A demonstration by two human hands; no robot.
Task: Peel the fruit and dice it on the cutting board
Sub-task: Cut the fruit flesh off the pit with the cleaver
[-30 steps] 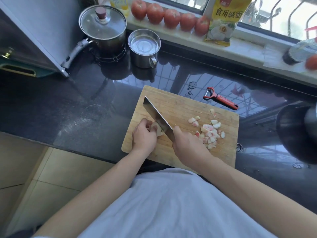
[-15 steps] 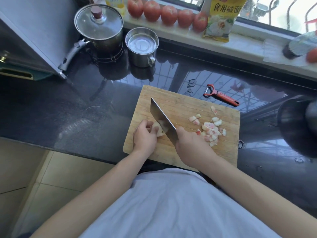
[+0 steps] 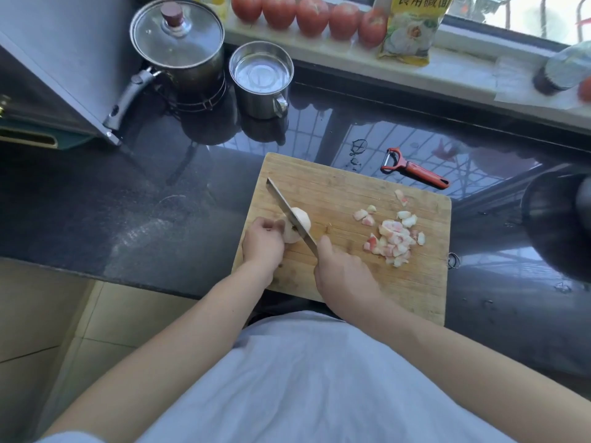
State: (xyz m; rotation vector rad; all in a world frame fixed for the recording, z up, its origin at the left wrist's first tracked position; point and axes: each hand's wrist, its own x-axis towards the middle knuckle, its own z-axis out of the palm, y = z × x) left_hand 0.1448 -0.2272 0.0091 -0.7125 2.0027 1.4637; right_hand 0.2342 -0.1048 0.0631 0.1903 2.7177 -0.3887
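Observation:
A bamboo cutting board [image 3: 345,187] lies on the dark counter. On its left part sits a pale peeled piece of fruit [image 3: 302,220], pinned by the fingers of my left hand [image 3: 263,243]. My right hand [image 3: 343,274] grips the handle of a cleaver [image 3: 284,207] whose blade stands edge-down in the fruit, splitting it. A heap of diced pink-white fruit [image 3: 395,239] lies on the right part of the board, with a few stray cubes beside it.
A red peeler [image 3: 415,169] lies just behind the board. Further back stand a lidded pot [image 3: 177,43] and a steel mug [image 3: 260,81]. Several tomatoes [image 3: 311,16] and a yellow packet [image 3: 412,27] line the sill. A dark bowl [image 3: 559,222] sits right.
The cleaver blade has come down from a raised, tilted position into the fruit piece. My left hand stays on the fruit. The camera view has shifted slightly.

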